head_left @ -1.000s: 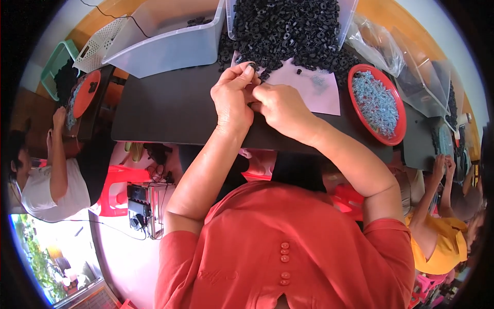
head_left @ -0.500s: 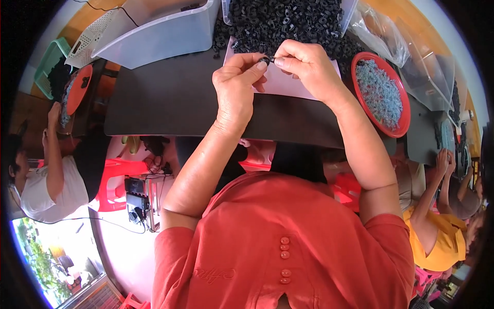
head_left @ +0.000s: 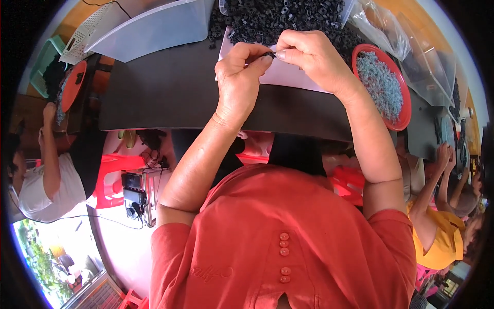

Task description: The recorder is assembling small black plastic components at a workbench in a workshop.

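Above a pale sheet [head_left: 294, 78] on the dark table, my two hands meet fingertip to fingertip. My left hand [head_left: 237, 77] is closed, pinching a small black plastic part [head_left: 269, 54] between thumb and forefinger. From the other side my right hand [head_left: 320, 61] comes up to that part with thumb and forefinger pressed together; whatever is in this pinch is too small to make out. Just beyond the hands spreads a heap of similar black plastic parts [head_left: 283, 23]. To the right of my right forearm lies a red tray [head_left: 399, 125] full of tiny pale blue pieces [head_left: 381, 82].
A translucent plastic bin [head_left: 149, 33] stands at the table's back left. Clear plastic bags [head_left: 381, 28] and another clear bin [head_left: 432, 77] are at the back right. Co-workers sit at both sides, one in white [head_left: 51, 180], one in yellow [head_left: 437, 232].
Both hands have shifted slightly, still joined at the black part. The left fingers now cover more of it. The whole view has tilted a little.
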`<state>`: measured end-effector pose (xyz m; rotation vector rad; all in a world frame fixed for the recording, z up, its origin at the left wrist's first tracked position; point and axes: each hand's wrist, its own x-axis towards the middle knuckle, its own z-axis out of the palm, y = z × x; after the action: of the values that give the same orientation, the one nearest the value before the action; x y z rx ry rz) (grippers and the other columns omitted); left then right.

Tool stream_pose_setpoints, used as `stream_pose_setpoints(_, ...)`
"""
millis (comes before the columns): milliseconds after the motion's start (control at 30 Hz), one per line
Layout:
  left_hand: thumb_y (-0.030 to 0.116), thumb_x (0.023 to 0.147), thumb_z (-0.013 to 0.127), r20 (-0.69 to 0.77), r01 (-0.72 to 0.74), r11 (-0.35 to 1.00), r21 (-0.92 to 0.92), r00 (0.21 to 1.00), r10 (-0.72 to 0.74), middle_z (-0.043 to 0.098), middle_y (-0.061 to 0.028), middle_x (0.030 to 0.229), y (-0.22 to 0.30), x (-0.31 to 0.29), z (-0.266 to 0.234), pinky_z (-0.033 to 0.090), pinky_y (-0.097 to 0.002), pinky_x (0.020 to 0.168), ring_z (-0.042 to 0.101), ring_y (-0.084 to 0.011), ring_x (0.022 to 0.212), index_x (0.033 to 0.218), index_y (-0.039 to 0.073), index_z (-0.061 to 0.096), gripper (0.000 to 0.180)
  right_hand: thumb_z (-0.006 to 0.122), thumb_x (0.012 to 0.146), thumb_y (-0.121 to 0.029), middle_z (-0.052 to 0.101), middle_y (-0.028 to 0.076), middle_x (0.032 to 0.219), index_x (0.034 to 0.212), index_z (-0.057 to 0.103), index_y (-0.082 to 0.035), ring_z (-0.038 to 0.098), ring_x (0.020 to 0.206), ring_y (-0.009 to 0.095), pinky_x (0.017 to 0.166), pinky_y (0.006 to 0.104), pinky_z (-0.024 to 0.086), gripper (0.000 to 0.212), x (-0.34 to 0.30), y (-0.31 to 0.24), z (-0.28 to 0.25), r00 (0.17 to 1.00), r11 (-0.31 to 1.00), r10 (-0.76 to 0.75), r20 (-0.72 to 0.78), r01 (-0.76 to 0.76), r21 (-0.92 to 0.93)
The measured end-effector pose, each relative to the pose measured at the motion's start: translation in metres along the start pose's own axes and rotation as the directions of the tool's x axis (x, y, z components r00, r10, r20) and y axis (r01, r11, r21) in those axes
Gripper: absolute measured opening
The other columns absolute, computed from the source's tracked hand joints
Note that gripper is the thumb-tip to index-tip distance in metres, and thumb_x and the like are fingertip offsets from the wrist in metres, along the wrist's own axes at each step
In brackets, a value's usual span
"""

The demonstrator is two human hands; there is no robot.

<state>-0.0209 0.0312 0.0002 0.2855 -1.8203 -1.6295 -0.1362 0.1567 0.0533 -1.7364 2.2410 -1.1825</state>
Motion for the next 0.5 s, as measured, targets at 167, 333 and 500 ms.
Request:
stream_pose_setpoints(167, 0.000, 0.086, 0.064, 0.031, 0.132, 0.987, -0.096, 0.991, -0.129, 0.065, -0.0079, 0.077, 0.004, -0.001, 0.001, 0.044, -0.0210, 0.051, 0.057, -0.0106, 0.062, 0.099, -0.006, 0.067, 0.014, 0.060, 0.083, -0.013, 0.055, 0.015, 0.062, 0.083, 0.061, 0.000, 0.053, 0.056, 0.025, 0.055, 0.0358, 0.041, 0.013, -0.004, 0.005, 0.011, 0.996, 0.996, 0.031, -0.083, -0.024, 0.084)
stream_pose_setpoints(333, 0.000, 0.087, 0.064, 0.066, 0.220, 0.966, -0.137, 0.975, -0.213, 0.066, -0.0112, 0.080, 0.005, -0.001, -0.001, 0.048, -0.0229, 0.051, 0.062, -0.0138, 0.065, 0.101, -0.009, 0.065, 0.017, 0.060, 0.086, -0.011, 0.052, 0.006, 0.058, 0.084, 0.061, 0.000, 0.049, 0.055, 0.012, 0.053, 0.0315, 0.039, 0.011, -0.008, 0.009, 0.016, 0.986, 0.968, 0.137, -0.097, -0.112, 0.223)
stream_pose_setpoints(500, -0.001, 0.086, 0.064, 0.066, 0.231, 0.963, -0.142, 0.973, -0.223, 0.067, -0.0112, 0.081, 0.005, -0.001, -0.001, 0.047, -0.0222, 0.050, 0.062, -0.0137, 0.065, 0.100, -0.008, 0.065, 0.016, 0.060, 0.088, -0.012, 0.051, 0.004, 0.059, 0.085, 0.061, -0.001, 0.049, 0.056, 0.010, 0.053, 0.0299, 0.039, 0.012, -0.008, 0.010, 0.014, 0.981, 0.927, 0.192, -0.036, -0.169, 0.334)
